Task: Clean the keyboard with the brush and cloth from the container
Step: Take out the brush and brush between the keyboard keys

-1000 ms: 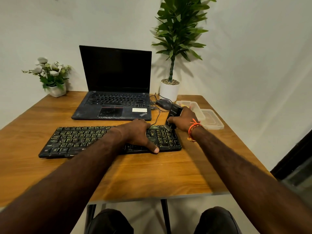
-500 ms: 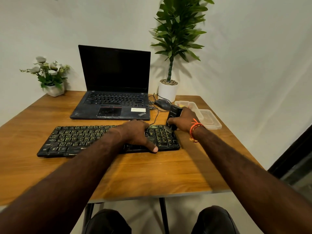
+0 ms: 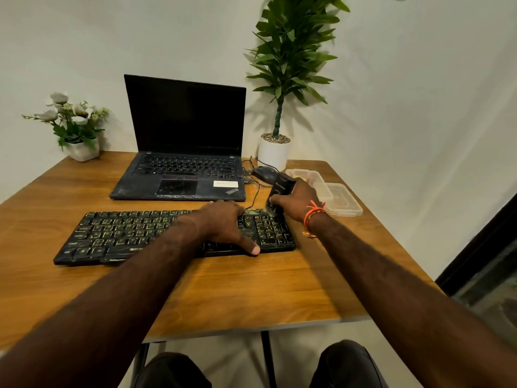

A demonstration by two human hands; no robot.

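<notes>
A dusty black keyboard (image 3: 117, 233) with yellow-lit keys lies across the wooden table (image 3: 251, 289). My left hand (image 3: 226, 219) presses flat on its right half, thumb at the front edge. My right hand (image 3: 298, 201) grips a black brush (image 3: 281, 189) and holds its lower end on the keyboard's top right corner. The clear plastic container (image 3: 316, 177) stands just behind my right hand, and its lid (image 3: 342, 203) lies beside it on the right. No cloth shows clearly.
An open black laptop (image 3: 184, 163) sits behind the keyboard. A black mouse (image 3: 264, 172) and cables lie next to it. A tall potted plant (image 3: 275, 148) stands at the back right, a small flower pot (image 3: 81, 148) at the back left.
Both hands stay in nearly the same place. The brush's lower end remains on the keyboard's top right corner with only slight motion.
</notes>
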